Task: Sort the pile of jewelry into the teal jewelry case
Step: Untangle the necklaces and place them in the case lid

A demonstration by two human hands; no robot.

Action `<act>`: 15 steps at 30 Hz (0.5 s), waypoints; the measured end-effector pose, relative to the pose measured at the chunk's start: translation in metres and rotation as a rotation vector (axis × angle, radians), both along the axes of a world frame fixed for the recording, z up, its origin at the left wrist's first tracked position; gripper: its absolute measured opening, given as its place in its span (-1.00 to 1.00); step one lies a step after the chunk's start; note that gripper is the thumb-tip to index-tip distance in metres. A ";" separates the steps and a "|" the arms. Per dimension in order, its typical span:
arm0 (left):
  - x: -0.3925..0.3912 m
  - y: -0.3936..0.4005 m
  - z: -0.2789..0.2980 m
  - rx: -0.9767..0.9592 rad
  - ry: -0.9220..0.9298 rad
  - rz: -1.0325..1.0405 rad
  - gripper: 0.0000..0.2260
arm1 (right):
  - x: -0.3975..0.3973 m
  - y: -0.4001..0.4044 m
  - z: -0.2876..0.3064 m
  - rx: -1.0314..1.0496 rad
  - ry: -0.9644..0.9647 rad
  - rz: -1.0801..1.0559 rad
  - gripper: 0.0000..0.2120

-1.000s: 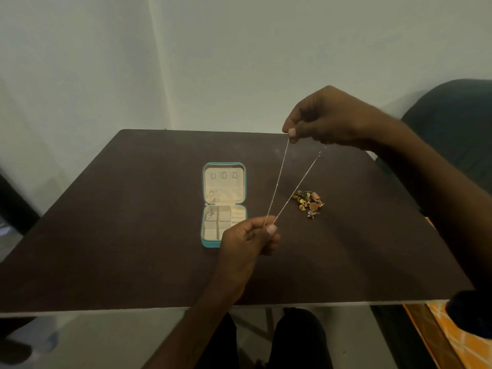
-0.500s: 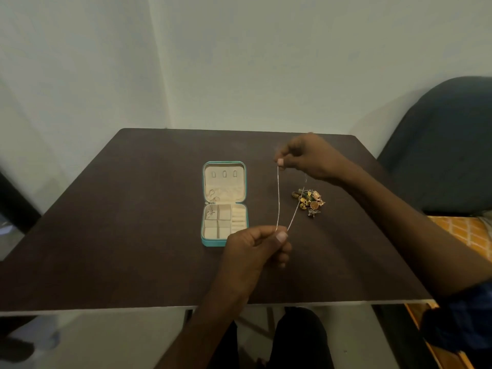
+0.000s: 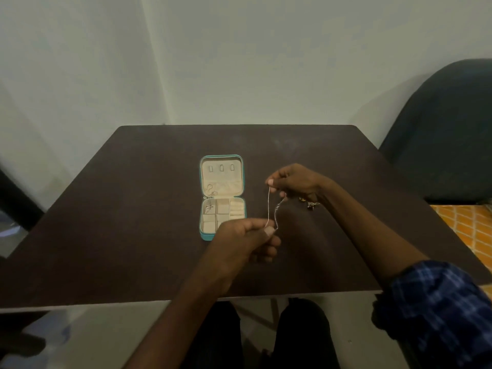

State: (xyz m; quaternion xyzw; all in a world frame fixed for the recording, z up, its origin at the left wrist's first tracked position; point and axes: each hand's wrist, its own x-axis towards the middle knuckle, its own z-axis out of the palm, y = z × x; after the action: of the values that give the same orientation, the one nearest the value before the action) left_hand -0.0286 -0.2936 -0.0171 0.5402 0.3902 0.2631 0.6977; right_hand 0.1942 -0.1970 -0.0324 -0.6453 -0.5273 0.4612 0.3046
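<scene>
Pinched between the thumb and forefinger of the left hand (image 3: 246,239) is the lower end of a thin silver chain necklace (image 3: 268,209), with the other fingers of that hand curled under the palm. From that pinch the chain is carried up in two strands: one runs nearly straight to the thumb and forefinger of the right hand (image 3: 295,182), where it is nipped, and the other, kinked and slack, is taken up under the curled fingers of the same hand. Both hands are held above the dark brown square wooden table (image 3: 119,222), the right at about one o'clock from the left. Just at nine o'clock of the chain, a small teal zip-round jewelry case (image 3: 222,197) with a cream lining is laid open flat on the table, its lid toward twelve o'clock; three small loops are seen in the lid, and a silver pendant piece (image 3: 210,202) is draped from the lid into the upper-left compartment of the tray. Close at four o'clock of the right hand, a little heap of gold-coloured mixed jewelry (image 3: 308,203) is mostly hidden by the wrist. A blue checked sleeve (image 3: 436,310) is rolled on the right forearm. At two o'clock, beyond the table corner, a dark upholstered chair (image 3: 447,134) is seen.
</scene>
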 end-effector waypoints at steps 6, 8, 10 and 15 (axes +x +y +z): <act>-0.002 0.026 0.052 0.279 0.096 0.000 -0.89 | -0.015 -0.002 -0.025 -0.073 0.492 -0.065 -0.90; 0.000 0.036 0.068 0.362 0.166 -0.021 -0.88 | -0.024 -0.004 -0.030 -0.080 0.623 -0.042 -0.88; 0.003 0.045 0.082 0.416 0.208 -0.043 -0.88 | -0.033 -0.005 -0.035 -0.070 0.752 -0.056 -0.83; 0.013 0.061 0.100 0.477 0.288 -0.075 -0.88 | -0.051 -0.005 -0.047 -0.095 0.995 -0.160 -0.84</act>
State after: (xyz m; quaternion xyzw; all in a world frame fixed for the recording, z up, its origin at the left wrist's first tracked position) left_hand -0.0156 -0.2328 0.0833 0.7351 0.3920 0.2421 0.4973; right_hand 0.1435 -0.2021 -0.0797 -0.3987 -0.2457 0.7117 0.5235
